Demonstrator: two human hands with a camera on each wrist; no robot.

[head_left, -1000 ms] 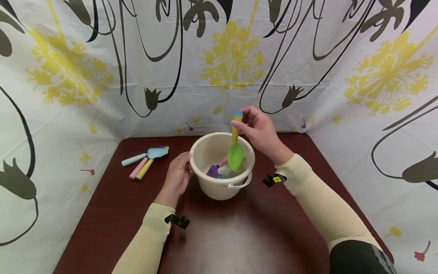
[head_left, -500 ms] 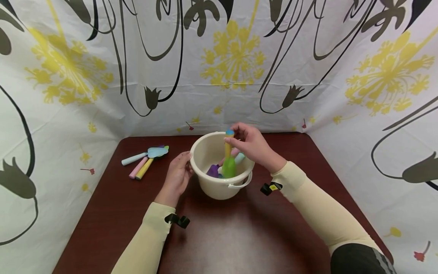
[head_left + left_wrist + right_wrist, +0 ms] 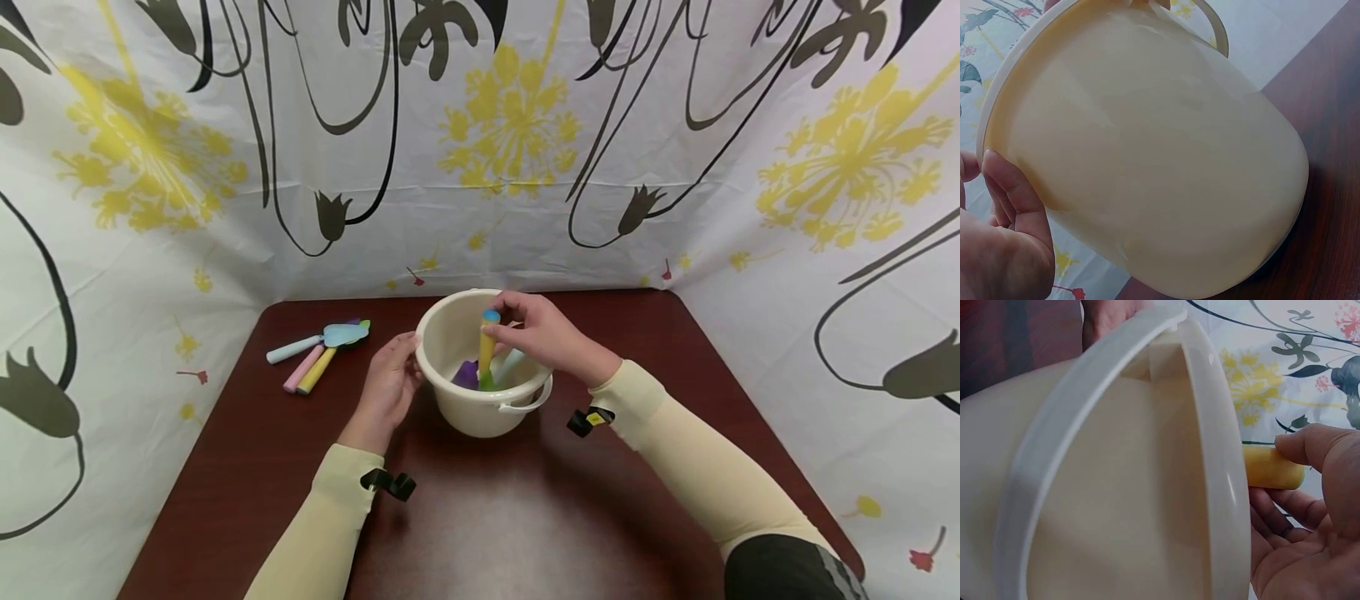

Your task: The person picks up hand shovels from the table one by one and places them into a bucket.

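A cream bucket (image 3: 480, 417) stands on the table, its rim gripped at the left by my left hand (image 3: 388, 379). In the left wrist view the fingers of that left hand (image 3: 1013, 231) curl at the rim of the bucket (image 3: 1166, 144). My right hand (image 3: 551, 337) pinches the yellow handle (image 3: 487, 343) of a green-bladed toy shovel, its blade down inside the bucket. A purple tool (image 3: 466, 376) and a pale tool (image 3: 510, 365) lie in there too. In the right wrist view the right hand (image 3: 1316, 512) holds the yellow handle (image 3: 1272, 467) beyond the rim.
Left of the bucket, several toy tools lie overlapped on the dark red table (image 3: 480, 517): a light blue one (image 3: 345, 334), a pink handle (image 3: 303, 369) and a yellow handle (image 3: 317, 371). A patterned curtain (image 3: 480, 242) surrounds the table's back and sides.
My right hand has moved down and left, lowering the green-bladed shovel from above the rim into the bucket. The left hand has stayed at the rim.
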